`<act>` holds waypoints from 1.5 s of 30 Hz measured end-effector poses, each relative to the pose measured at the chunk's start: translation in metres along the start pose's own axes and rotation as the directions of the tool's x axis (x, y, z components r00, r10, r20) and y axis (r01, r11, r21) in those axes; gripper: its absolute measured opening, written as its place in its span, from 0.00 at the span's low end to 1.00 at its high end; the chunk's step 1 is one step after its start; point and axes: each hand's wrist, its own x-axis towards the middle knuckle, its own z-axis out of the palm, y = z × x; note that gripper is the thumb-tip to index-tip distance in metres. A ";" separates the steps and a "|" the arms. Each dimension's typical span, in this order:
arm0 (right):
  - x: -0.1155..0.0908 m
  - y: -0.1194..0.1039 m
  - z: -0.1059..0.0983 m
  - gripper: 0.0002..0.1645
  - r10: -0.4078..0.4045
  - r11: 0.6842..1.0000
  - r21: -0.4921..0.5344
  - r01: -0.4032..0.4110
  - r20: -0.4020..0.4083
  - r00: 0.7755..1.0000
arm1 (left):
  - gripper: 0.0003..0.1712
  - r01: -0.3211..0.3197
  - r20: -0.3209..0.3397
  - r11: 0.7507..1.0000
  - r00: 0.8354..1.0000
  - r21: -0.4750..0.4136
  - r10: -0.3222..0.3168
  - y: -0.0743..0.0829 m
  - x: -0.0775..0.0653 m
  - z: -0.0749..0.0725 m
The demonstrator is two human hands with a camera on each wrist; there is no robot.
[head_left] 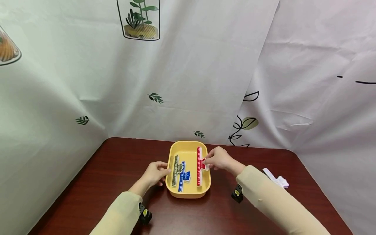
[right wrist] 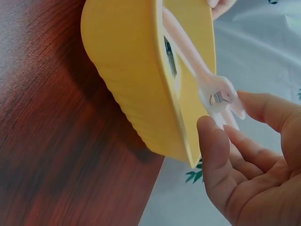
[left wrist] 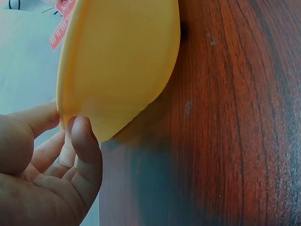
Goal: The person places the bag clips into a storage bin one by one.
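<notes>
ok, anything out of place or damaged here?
One stray: what looks like a white clip lies on the table, just past the right sleeve. Odd because the green clip and blue clip lie in the yellow tray, where the right hand holds the red clip. No spill or damage visible.

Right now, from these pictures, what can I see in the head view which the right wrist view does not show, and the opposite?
Only the head view shows the cream sleeves, the white piece lying on the table and the red front of the red clip.

Only the right wrist view shows the metal spring on that clip's pale back.

Both show the table, the yellow tray, the right hand pinching the clip, part of the left hand at the tray's other side, and the printed curtain.
</notes>
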 end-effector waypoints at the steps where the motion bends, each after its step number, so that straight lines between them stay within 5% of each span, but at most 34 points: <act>1: 0.001 -0.001 0.001 0.09 0.004 1.000 -0.010 -0.004 0.001 1.000 | 0.20 0.000 0.002 1.000 1.000 0.002 0.000 0.000 0.000 0.000; 45: 0.022 -0.029 0.033 0.09 0.085 0.986 -0.148 -0.079 0.033 0.996 | 0.22 0.009 0.004 1.000 1.000 0.007 -0.009 0.000 0.002 -0.001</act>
